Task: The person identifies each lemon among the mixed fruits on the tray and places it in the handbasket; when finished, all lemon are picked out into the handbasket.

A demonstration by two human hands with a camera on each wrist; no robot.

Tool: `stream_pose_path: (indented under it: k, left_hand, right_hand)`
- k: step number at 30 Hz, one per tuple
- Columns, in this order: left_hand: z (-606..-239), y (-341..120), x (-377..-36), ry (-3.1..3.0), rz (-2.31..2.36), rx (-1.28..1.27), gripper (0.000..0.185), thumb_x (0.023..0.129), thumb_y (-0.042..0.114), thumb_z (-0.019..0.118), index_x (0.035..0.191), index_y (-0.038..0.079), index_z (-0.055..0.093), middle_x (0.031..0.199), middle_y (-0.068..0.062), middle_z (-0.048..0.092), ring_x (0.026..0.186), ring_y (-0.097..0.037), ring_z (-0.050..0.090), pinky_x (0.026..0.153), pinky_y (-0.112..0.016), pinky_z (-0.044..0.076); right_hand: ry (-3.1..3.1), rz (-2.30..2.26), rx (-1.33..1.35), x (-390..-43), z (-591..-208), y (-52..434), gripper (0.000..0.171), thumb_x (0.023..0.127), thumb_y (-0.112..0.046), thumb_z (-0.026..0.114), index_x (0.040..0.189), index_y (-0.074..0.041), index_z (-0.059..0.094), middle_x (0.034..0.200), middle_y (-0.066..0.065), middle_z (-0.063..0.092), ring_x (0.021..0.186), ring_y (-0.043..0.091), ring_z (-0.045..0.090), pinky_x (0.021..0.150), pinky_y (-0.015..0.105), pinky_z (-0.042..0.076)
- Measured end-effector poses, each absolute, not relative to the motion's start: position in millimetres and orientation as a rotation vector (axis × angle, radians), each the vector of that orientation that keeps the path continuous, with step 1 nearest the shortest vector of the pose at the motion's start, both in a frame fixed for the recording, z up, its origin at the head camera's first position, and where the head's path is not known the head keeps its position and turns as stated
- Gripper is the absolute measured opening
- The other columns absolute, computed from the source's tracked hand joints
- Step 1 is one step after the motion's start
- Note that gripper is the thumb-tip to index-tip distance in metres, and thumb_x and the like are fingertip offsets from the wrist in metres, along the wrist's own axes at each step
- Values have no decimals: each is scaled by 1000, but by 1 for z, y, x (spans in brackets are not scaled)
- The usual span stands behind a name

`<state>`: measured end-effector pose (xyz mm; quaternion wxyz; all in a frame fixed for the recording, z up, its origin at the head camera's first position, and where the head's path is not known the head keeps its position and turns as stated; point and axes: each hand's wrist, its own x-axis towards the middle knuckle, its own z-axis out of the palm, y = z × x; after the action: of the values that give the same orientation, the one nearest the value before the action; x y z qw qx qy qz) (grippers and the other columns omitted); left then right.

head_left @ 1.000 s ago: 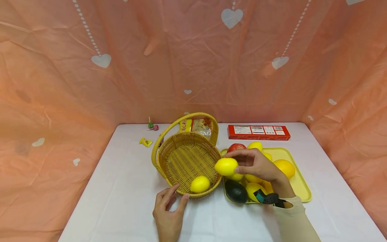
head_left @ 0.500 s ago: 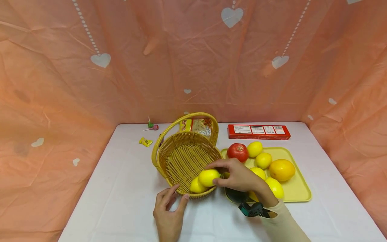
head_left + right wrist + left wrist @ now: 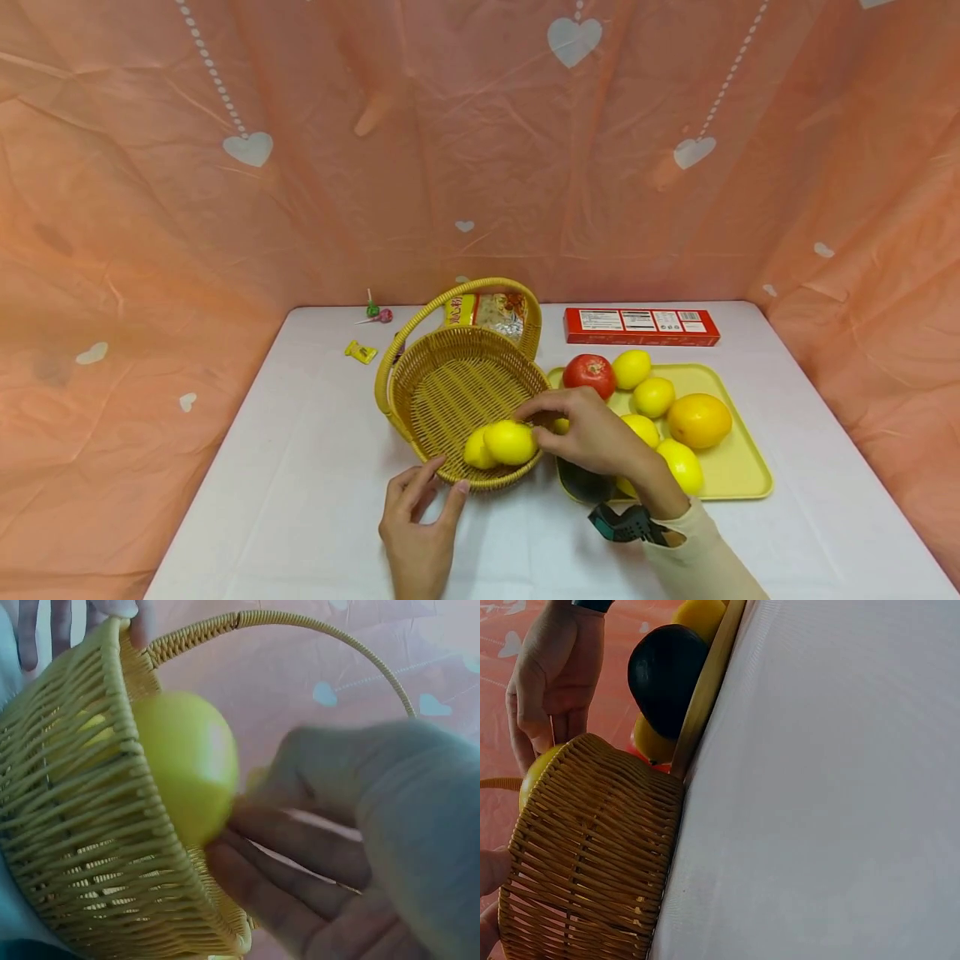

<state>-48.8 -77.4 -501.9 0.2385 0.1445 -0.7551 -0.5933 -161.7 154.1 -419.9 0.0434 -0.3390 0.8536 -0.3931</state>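
A coral curtain (image 3: 420,158) printed with pale hearts hangs behind and at both sides. Before it stands a bench (image 3: 277,517) under a white cloth. Near the middle sits a woven basket (image 3: 450,392), upright, its handle arching over the far side. To its right, just beside it, lies a yellow tray (image 3: 741,467). A long red box (image 3: 641,327) lies flat beyond the tray.

The right hand (image 3: 592,429), with a dark wristband (image 3: 626,523) and a cream sleeve (image 3: 705,554), is over the basket's right rim. Its fingers are loosely extended and not closed around anything; whether the fingertips touch the nearer lemon I cannot tell. The left hand (image 3: 420,517) holds the basket's near rim with thumb and forefinger.

A printed packet (image 3: 495,313) shows behind the basket. On the tray are a large orange fruit (image 3: 699,421), a red fruit (image 3: 588,375), a dark oval fruit (image 3: 667,679) and several yellow fruits (image 3: 632,369). Inside the basket, near its front right, the nearer lemon (image 3: 512,442) overlaps a second lemon (image 3: 477,451). At far left lie two lollipops (image 3: 386,316) and a yellow-wrapped sweet (image 3: 361,352).
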Motion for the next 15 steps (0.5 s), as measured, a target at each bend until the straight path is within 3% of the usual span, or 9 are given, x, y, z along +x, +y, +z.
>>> stream_pose_path:
  k: [6, 15]
  left_hand:
    - [-501, -77, -49, -2065, -1633, 394, 39, 86, 14, 96, 122, 22, 84, 116, -2, 67, 104, -8, 71, 93, -20, 60]
    - [-500, -77, -49, -2063, -1642, 404, 39, 85, 12, 96, 122, 19, 84, 115, -1, 66, 104, -6, 71, 93, -20, 61]
  right_hand:
    - [2573, -1067, -1133, -162, -426, 147, 33, 96, -15, 79, 129, -14, 80, 131, -2, 79, 121, 16, 72, 106, 36, 61]
    - [2388, -1374, -1030, -173, -425, 177, 35, 99, -13, 82, 133, -13, 78, 130, 5, 80, 118, 30, 76, 106, 41, 62]
